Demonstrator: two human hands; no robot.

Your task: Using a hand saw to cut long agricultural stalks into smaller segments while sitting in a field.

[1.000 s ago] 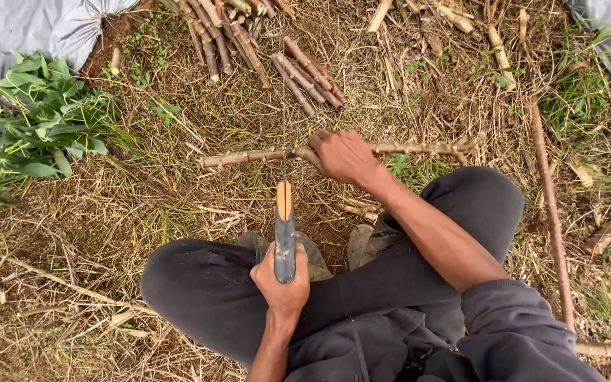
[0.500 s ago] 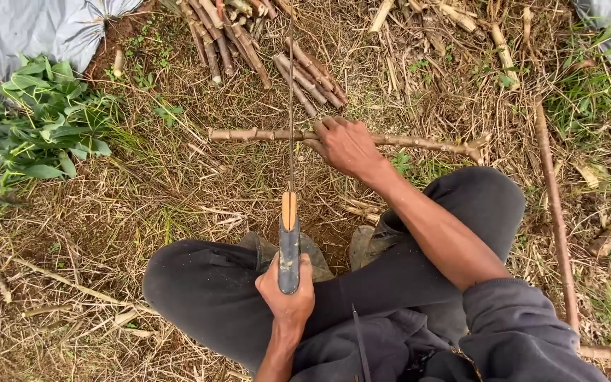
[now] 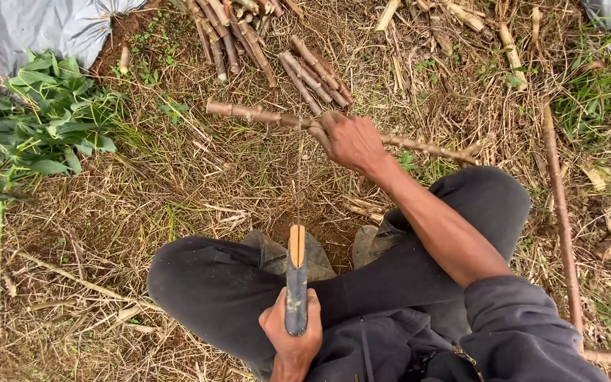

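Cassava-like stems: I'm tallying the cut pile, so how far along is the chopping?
Done: short cut pieces piled ahead. In hand: right hand grips a long stem on the ground; left hand holds a knife, blade toward it. Left: this stem uncut, another long stalk at right.

One knife (image 3: 296, 283); two hands; one long held stem (image 3: 249, 113); two grey sheets; roughly a dozen piled cut stems (image 3: 249, 39)

dark sweatshirt sleeve (image 3: 525, 325), dark trousers (image 3: 206, 283), worn shoes (image 3: 277, 251).
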